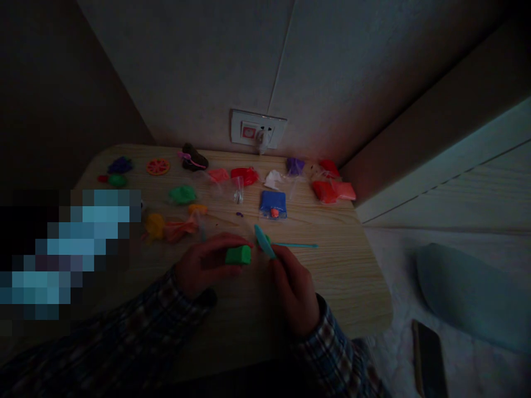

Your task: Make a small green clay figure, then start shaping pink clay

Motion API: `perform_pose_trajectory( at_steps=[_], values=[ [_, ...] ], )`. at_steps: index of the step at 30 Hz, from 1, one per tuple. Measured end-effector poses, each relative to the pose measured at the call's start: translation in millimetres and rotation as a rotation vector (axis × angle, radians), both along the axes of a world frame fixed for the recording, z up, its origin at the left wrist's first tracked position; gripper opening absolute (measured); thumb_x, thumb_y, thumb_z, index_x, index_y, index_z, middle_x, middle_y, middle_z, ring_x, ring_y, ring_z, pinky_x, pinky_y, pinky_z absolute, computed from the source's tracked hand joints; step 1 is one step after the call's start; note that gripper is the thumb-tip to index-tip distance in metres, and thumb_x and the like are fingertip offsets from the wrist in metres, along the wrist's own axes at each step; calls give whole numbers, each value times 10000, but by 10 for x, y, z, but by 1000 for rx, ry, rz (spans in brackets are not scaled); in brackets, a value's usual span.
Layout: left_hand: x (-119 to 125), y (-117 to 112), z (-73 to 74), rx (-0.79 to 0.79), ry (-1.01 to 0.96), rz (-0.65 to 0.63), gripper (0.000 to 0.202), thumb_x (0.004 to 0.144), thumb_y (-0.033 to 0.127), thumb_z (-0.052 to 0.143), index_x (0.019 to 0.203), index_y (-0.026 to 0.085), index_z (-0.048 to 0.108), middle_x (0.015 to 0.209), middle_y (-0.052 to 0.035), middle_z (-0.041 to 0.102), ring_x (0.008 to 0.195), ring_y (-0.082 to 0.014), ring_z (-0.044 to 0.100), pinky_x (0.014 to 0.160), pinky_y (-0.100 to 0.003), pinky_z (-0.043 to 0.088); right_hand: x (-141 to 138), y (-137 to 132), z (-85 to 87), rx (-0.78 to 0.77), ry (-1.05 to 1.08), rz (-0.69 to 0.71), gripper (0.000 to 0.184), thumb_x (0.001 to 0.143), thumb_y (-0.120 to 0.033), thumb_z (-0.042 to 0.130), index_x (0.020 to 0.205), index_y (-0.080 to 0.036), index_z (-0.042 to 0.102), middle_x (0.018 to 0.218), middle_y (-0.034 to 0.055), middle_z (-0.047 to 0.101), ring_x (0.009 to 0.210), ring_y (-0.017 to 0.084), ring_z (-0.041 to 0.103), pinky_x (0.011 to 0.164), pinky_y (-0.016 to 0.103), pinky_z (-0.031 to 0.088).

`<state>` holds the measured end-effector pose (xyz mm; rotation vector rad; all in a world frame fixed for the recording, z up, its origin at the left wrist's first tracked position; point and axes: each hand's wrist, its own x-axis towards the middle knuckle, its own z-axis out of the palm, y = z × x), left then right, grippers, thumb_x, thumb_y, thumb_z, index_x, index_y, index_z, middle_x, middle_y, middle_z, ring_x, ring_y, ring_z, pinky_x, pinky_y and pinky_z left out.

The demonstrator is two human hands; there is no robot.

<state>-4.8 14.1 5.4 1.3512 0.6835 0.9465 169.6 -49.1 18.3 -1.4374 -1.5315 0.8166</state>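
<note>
We pinch the green clay block [238,255] in our left hand [203,268], fingers clamped on its ends; it looks soft, light, easily dented. Just right of it, our right hand [292,290] grips a teal plastic knife [264,241], both low over the wooden table [340,265]

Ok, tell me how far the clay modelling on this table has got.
Done, by the look of it: an orange slice-like disc, a purple cluster and a dark shape lie finished near the wall. In hand: the left hand holds a green clay block; the right hand holds a teal tool beside it. Left: the block looks unshaped, and several clay bags remain.
</note>
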Motion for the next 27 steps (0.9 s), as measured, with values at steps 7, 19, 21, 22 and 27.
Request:
perform_pose_trajectory(
  at_steps=[7,19,21,22,27],
  values=[
    [13,-29,20,-244,-52,69,270,585,132,752,837,206,686,772,20,671,718,-120,616,639,-201,497,-91,-50,-10,205,-187,16,402,846,-54,363,1225,-114,484,798,54,585,731,132,568,681,238,485],
    [15,-24,-32,-368,-244,-31,244,619,196,754,843,202,657,707,21,685,642,-122,645,602,-202,528,-194,-67,102,237,-186,24,384,851,-57,375,1190,-154,527,717,33,553,661,132,563,604,240,492],
    [17,-22,-21,-386,-234,-8,248,599,215,767,812,197,641,688,25,673,618,-120,641,578,-199,530,-216,-90,109,208,-179,31,398,856,-71,377,1217,-178,507,708,27,546,642,133,557,578,241,487],
    [19,-22,-13,-391,-221,-7,246,597,230,769,800,196,634,680,27,668,609,-117,638,572,-198,530,-225,-99,113,187,-172,36,402,860,-80,378,1229,-188,498,708,26,544,635,133,554,570,241,485],
    [28,-17,16,-366,-195,-9,281,588,312,771,785,198,606,645,30,648,585,-118,626,562,-210,534,-229,-101,135,138,-108,46,382,868,-91,380,1207,-201,518,704,20,546,629,128,544,578,245,479]
  ],
)
